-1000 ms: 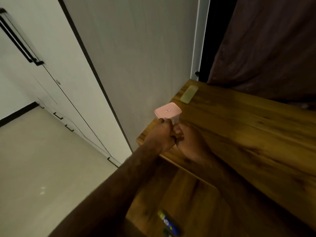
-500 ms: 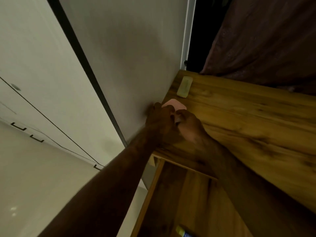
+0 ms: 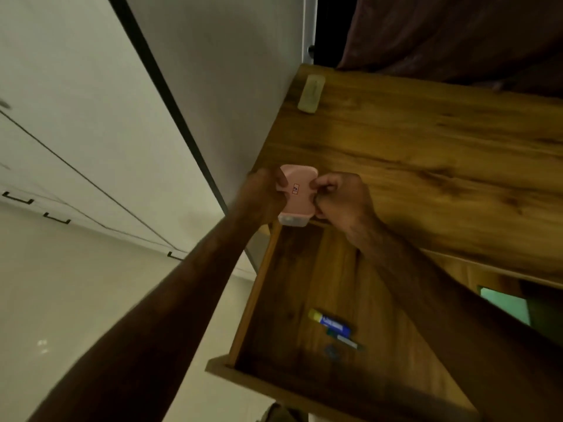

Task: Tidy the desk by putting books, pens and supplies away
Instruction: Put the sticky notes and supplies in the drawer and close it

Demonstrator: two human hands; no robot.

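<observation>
EDITOR: What fills the frame?

PHOTOGRAPHER: A wooden desk (image 3: 426,178) against a pale wall, its drawer (image 3: 259,287) pulled open below the front edge. Two bare forearms reach in from the bottom of the head view.

EDITOR: And the hands?

PHOTOGRAPHER: Both grasp one small box (image 3: 297,190), pink lid over a clear base. The left hand (image 3: 259,196) wraps its left side, thumb on the lid. The right hand (image 3: 341,196) pinches the right edge with curled fingers. The box is at the desk's front left corner, overhanging the drawer's back end. Whether its base touches the desk top, I cannot tell.

EDITOR: Anything already stowed?

PHOTOGRAPHER: A blue-and-yellow tube (image 3: 330,322) lies on the drawer floor nearer the front, with a thin pen-like item (image 3: 347,342) just beside it. A pale block (image 3: 310,92) sits at the desk's far corner.

EDITOR: The step, as you read it?

PHOTOGRAPHER: Likely lowering the box into the drawer. Done well, the box is kept level with the lid pressed shut, clears the desk edge and goes down on the bare wood behind the tube. Both hands let go only once the base rests flat. A tilt could pop the lid and spill whatever is inside.
</observation>
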